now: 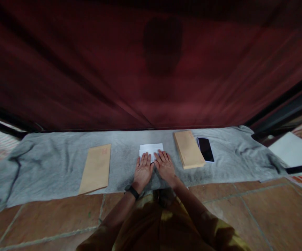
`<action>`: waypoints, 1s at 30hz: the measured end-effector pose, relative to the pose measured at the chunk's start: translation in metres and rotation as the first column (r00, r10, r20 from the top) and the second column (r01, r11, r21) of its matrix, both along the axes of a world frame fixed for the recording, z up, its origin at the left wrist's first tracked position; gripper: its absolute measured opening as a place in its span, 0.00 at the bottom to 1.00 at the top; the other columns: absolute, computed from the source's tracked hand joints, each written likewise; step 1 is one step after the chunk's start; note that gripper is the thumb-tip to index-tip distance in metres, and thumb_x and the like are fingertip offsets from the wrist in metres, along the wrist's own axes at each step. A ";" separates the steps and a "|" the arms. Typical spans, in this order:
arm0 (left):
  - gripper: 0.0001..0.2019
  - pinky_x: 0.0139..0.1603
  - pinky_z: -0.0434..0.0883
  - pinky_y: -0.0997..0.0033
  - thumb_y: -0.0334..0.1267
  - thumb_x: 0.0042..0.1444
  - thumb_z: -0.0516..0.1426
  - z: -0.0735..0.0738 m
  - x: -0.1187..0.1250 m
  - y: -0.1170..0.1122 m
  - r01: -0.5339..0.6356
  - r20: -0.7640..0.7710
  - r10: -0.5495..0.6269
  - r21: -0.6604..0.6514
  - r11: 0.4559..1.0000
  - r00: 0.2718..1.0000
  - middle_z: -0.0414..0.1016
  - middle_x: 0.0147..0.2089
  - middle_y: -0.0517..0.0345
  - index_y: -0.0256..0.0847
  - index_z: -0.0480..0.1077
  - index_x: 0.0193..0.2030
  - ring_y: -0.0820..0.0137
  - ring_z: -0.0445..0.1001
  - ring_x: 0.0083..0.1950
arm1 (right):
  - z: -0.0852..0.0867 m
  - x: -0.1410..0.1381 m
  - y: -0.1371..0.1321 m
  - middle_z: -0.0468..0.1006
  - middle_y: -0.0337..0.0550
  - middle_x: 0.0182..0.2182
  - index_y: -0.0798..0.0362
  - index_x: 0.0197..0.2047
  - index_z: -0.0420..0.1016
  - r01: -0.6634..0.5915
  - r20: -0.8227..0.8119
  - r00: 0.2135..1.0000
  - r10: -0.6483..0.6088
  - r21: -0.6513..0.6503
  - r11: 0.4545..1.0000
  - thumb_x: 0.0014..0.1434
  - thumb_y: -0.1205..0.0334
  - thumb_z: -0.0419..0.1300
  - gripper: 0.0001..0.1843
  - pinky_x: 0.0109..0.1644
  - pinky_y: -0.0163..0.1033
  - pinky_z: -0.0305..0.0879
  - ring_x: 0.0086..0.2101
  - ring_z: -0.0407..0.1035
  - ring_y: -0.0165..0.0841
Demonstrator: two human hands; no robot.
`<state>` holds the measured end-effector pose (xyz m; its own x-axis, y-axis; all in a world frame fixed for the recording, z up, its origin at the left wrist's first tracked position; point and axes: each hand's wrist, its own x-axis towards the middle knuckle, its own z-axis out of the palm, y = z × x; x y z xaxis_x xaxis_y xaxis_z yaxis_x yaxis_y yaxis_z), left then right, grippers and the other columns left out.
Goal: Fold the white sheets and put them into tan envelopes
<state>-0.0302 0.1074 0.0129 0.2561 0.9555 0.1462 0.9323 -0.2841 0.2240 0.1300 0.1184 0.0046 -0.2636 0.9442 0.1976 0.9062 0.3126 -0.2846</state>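
Observation:
A folded sheet of white paper [151,147] lies in the middle of the grey cloth. My left hand [143,169] rests flat on its lower left part, fingers stretched forward. Beside it, my right hand [164,165] presses flat on the lower right part, its fingers slightly spread. Both hands cover the near edge of the paper. To the right sits a thick stack of brown envelopes [189,149]. On the left lie brown envelopes [96,168], fewer of them, reaching the cloth's near edge.
A phone [205,149] with a dark screen lies right of the stack. The grey cloth [54,164] is wrinkled at both ends. A dark red curtain [101,69] rises behind it. White sheets [294,150] lie at far right, and a tiled floor [62,216] is in front.

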 end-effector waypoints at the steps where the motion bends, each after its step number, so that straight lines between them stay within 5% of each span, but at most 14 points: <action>1: 0.28 0.76 0.51 0.45 0.44 0.71 0.42 0.000 0.000 0.001 -0.004 0.000 0.004 0.001 1.000 1.000 0.60 0.74 0.41 0.33 0.58 0.73 0.57 0.53 0.77 | 0.001 0.000 0.001 0.62 0.51 0.70 0.49 0.70 0.65 -0.004 0.000 1.000 0.004 0.000 1.000 0.74 0.57 0.48 0.24 0.71 0.57 0.52 0.70 0.54 0.45; 30: 0.27 0.76 0.51 0.47 0.42 0.71 0.42 0.004 0.006 0.027 -0.082 0.003 0.082 0.018 0.996 0.997 0.55 0.76 0.43 0.35 0.58 0.73 0.56 0.50 0.78 | -0.003 -0.009 0.026 0.58 0.50 0.72 0.49 0.72 0.62 0.081 0.029 0.996 -0.081 0.008 0.997 0.74 0.56 0.49 0.26 0.71 0.56 0.49 0.69 0.54 0.46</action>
